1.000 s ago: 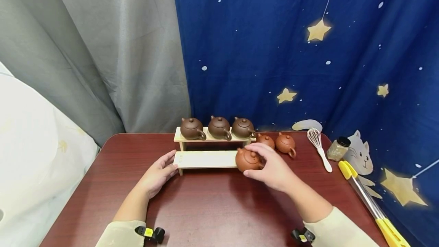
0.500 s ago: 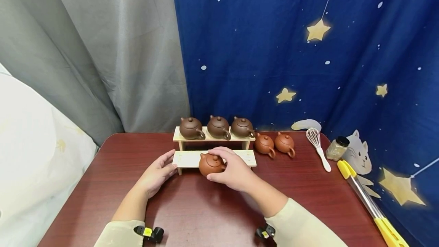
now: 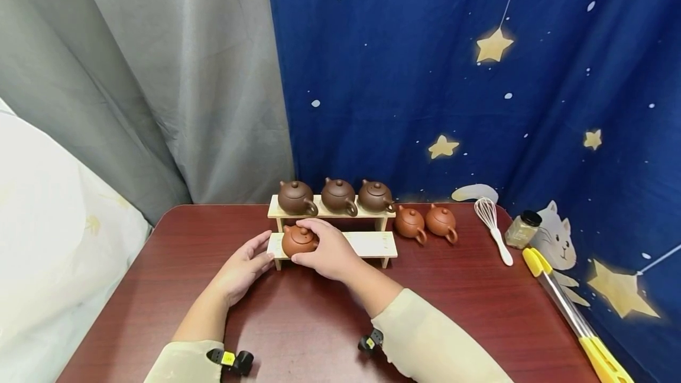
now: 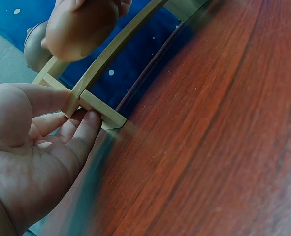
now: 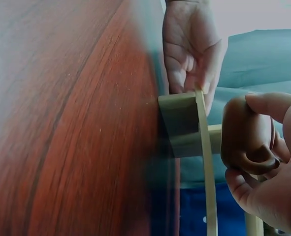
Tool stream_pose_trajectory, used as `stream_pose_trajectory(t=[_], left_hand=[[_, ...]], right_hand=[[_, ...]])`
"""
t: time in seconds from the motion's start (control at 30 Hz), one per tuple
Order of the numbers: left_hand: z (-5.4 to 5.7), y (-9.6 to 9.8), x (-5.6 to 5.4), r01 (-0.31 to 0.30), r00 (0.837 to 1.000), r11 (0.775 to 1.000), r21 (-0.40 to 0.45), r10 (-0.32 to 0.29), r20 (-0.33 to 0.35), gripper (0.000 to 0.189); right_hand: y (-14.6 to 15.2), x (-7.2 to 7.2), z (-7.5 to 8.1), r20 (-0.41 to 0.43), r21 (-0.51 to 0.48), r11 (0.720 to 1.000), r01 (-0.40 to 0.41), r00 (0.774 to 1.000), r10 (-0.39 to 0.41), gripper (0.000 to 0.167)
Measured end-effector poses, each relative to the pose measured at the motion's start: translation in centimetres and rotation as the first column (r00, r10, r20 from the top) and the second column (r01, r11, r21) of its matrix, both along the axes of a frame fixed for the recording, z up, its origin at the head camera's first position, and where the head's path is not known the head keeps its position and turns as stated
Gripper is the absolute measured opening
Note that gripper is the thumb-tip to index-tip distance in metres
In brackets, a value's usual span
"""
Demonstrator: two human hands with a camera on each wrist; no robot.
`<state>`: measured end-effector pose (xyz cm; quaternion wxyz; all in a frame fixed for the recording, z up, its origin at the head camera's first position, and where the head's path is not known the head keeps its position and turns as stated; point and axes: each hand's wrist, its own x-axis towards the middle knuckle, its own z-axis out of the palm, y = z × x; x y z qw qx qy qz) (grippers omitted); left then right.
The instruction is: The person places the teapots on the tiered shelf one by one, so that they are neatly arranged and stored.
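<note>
My right hand (image 3: 331,251) grips a small reddish-brown clay teapot (image 3: 298,241) by its sides, over the left end of the lower step of a pale wooden stand (image 3: 367,245). In the right wrist view a narrow gap shows between the teapot (image 5: 246,130) and the board (image 5: 208,162). With thumb and fingers, my left hand (image 4: 42,142) pinches the left end of that lower step (image 4: 103,108). Three dark brown teapots (image 3: 338,195) sit in a row on the upper step behind.
Right of the stand, two more reddish-brown teapots (image 3: 409,223) stand on the dark red table (image 3: 319,324). Farther right lie a whisk (image 3: 495,232), a black-lidded jar (image 3: 523,230) and yellow-tipped tongs (image 3: 574,312). Grey and blue curtains (image 3: 372,75) hang behind the table.
My right hand has carried the reddish-brown teapot leftward along the lower step, from its right end to its left end. My left hand has stayed at the stand's left end.
</note>
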<state>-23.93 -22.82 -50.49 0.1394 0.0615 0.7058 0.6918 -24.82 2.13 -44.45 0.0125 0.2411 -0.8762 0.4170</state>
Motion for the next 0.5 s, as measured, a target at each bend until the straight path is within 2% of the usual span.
stream_pose_trajectory(t=[0.27,0.5], left_hand=[[0.1,0.0,0.0,-0.005,1.000,1.000,-0.006,0.005,0.001,0.072],[0.2,0.1,0.1,-0.003,1.000,1.000,-0.006,0.003,-0.004,0.073]], right_hand=[[-1.3,-0.9,-1.1,-0.030,0.054,0.997,0.060,0.998,-0.059,0.070],[-1.4,-0.8,-1.3,-0.041,0.064,0.995,0.071,0.997,-0.068,0.070]])
